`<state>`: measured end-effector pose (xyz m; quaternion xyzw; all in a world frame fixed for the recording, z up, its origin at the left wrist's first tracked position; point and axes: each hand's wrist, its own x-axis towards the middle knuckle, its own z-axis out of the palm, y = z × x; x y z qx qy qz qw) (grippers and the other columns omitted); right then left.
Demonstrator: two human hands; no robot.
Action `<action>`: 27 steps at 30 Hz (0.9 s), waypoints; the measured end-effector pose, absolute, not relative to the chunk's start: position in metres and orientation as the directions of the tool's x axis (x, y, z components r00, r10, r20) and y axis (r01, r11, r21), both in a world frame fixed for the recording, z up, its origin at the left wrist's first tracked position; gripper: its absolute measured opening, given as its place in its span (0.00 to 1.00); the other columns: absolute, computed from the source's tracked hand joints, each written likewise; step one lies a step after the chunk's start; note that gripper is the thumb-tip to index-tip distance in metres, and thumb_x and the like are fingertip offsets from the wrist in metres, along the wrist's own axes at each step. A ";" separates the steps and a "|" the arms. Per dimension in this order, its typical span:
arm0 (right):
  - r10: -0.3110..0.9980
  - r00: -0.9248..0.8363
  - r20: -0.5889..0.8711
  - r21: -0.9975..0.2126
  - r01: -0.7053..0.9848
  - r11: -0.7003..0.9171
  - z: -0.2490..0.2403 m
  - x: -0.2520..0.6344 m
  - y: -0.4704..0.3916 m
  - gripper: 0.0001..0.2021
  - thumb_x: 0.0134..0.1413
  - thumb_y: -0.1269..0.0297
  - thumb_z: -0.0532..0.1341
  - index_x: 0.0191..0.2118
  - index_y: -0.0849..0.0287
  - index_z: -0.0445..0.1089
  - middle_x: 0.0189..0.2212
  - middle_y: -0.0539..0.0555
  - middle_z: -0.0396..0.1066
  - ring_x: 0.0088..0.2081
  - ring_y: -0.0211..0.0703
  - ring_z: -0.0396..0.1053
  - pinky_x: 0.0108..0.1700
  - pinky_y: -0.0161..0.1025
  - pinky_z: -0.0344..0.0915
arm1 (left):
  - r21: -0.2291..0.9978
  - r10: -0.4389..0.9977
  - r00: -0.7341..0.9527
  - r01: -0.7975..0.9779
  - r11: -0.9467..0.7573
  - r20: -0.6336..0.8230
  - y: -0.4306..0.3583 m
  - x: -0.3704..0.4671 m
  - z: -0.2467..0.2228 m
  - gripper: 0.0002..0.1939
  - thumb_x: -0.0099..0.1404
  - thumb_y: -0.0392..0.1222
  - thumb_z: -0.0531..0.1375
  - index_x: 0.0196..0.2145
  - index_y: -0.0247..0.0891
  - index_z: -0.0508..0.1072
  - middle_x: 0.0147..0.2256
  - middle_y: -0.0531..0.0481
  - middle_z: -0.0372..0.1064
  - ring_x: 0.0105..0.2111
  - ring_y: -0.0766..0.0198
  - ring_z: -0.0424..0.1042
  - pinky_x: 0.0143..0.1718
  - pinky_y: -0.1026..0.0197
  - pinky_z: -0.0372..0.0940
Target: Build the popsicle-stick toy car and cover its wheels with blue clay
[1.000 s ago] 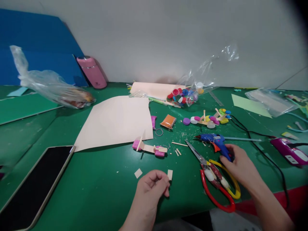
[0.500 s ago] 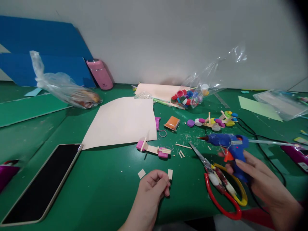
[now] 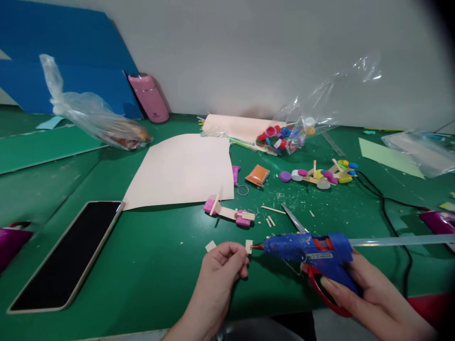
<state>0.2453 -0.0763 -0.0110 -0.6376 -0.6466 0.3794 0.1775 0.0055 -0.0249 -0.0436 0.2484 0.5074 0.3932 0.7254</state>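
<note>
Between the thumb and fingers of my left hand [image 3: 224,267] is pinched a small pale wooden piece [image 3: 249,246]. My right hand [image 3: 373,289] grips a blue hot glue gun [image 3: 307,246], whose brown nozzle tip is at the piece's edge, seemingly touching it. A clear glue stick [image 3: 398,240] pokes out of the gun's rear. A second pale square [image 3: 210,246] lies just behind my left hand. Beyond it sits a small stick model with pink blocks [image 3: 227,213]. Scissors [image 3: 294,219] lie on the table, partly hidden under the gun.
A phone [image 3: 67,258] lies at left beside a large pale paper sheet [image 3: 181,170]. An orange packet [image 3: 258,175], a bottle-cap model [image 3: 320,176] and a bag of caps [image 3: 280,137] are farther back. The gun's black cord [image 3: 387,203] runs along the right.
My right hand has brought the glue gun left and nearer, from above the scissors to the wooden piece. My left hand keeps its pinch. The whole view has shifted slightly.
</note>
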 end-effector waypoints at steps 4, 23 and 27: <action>0.964 -0.100 -0.248 -0.658 0.748 -0.091 -0.007 0.239 -0.078 0.20 0.54 0.57 0.54 0.53 0.50 0.53 0.50 0.52 0.62 0.50 0.46 0.62 0.51 0.41 0.62 | 0.777 0.831 0.177 -0.293 0.557 -0.528 -0.027 0.005 -0.045 0.06 0.52 0.38 0.60 0.22 0.33 0.69 0.18 0.55 0.62 0.20 0.72 0.59 0.25 0.67 0.52; 0.964 -0.180 -0.195 -0.528 0.848 0.052 -0.007 0.238 -0.075 0.17 0.56 0.58 0.51 0.51 0.56 0.53 0.48 0.57 0.64 0.48 0.48 0.65 0.48 0.41 0.65 | 0.812 0.853 0.157 -0.262 0.522 -0.498 -0.026 0.006 -0.047 0.05 0.51 0.39 0.61 0.22 0.34 0.70 0.17 0.55 0.62 0.19 0.71 0.59 0.24 0.67 0.52; 0.965 -0.169 -0.199 -0.521 0.853 0.042 -0.006 0.238 -0.074 0.17 0.57 0.58 0.50 0.51 0.55 0.53 0.47 0.57 0.65 0.46 0.47 0.66 0.46 0.41 0.66 | 0.815 0.856 0.145 -0.264 0.516 -0.496 -0.028 0.006 -0.048 0.05 0.51 0.38 0.61 0.22 0.34 0.70 0.17 0.55 0.62 0.19 0.71 0.59 0.24 0.67 0.52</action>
